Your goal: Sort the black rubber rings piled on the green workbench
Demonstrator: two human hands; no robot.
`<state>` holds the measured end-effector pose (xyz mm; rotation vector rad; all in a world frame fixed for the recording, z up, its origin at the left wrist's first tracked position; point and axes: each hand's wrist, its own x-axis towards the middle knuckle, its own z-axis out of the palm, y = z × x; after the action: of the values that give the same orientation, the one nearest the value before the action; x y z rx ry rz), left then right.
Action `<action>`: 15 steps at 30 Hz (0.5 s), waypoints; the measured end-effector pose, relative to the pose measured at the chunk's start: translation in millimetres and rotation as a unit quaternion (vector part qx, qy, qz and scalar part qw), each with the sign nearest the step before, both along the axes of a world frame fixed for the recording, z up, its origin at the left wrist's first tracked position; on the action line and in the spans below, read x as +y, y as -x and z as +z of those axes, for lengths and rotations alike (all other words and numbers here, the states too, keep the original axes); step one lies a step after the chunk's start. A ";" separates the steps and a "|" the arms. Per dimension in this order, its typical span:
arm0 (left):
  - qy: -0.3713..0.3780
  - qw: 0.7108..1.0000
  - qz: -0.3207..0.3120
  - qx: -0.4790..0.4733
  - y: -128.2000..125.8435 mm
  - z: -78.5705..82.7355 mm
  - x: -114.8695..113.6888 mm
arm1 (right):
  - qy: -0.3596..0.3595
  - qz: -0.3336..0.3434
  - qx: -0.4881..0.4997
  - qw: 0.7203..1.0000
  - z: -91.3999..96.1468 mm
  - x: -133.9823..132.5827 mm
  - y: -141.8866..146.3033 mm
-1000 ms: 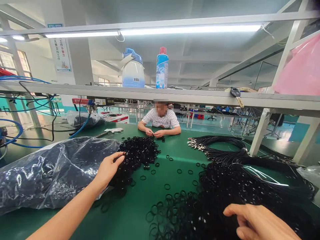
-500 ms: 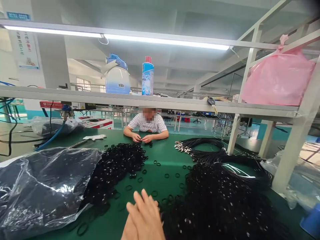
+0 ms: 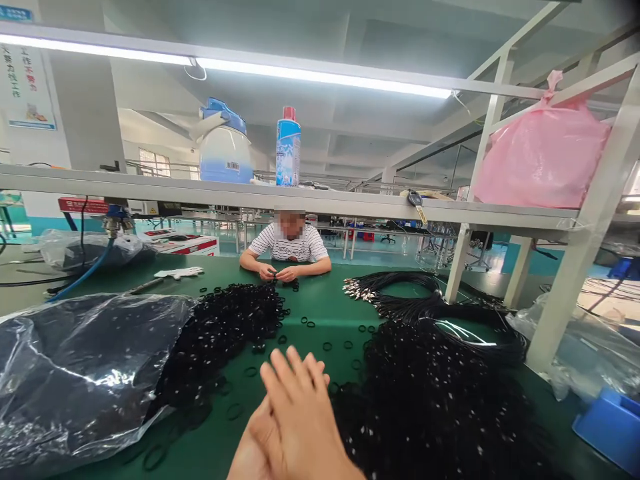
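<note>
My right hand (image 3: 307,413) lies across my left hand (image 3: 255,443), palm against palm, low in the middle of the head view. The right hand's fingers are stretched out and point away from me. Of the left hand, the thumb side and some fingertips show; the rest is covered. I see nothing held between them. Close on the right spreads a large heap of black rings (image 3: 430,400). Left of my hands is a second heap of black rings (image 3: 235,320), spilling from a clear plastic bag (image 3: 90,373).
Coiled black cables (image 3: 400,283) lie at the right by a white shelf post (image 3: 565,280). A co-worker (image 3: 290,250) in a striped shirt handles small black pieces across the green table (image 3: 320,303). A blue bin (image 3: 607,427) and a white glove (image 3: 179,273) are at the sides.
My hands have risen further into view, with more of the right hand and wrist showing. The scene has shifted slightly left, and more of the blue bin shows.
</note>
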<state>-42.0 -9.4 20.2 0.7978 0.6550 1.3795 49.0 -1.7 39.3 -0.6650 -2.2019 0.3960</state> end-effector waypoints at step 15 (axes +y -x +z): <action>0.141 0.987 -0.015 0.079 10.4 44.9 4.4 | 0.232 0.022 0.196 0.953 18.0 43.2 -43.2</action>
<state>-52.4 -5.0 65.0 0.6902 0.9345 1.1706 92.2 41.4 57.3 -0.7102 -1.7548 0.9995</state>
